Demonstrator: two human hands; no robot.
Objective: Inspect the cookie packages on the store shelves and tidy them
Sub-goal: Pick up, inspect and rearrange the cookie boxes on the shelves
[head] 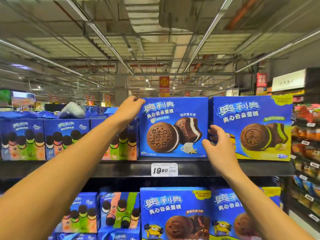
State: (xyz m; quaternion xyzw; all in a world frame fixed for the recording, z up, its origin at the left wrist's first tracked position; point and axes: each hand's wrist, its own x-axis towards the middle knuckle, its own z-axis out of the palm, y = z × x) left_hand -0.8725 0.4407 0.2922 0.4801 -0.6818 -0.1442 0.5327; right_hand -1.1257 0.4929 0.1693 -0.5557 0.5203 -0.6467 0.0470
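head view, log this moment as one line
phase: straightening | left hand: on top left corner of white-cream Oreo box | right hand: open at its right edge | shelf: upper

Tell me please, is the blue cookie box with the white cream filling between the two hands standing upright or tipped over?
Upright: the box stands on its bottom edge on the top shelf, front face and lettering level.

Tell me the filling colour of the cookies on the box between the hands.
White, on the blue box; head view.
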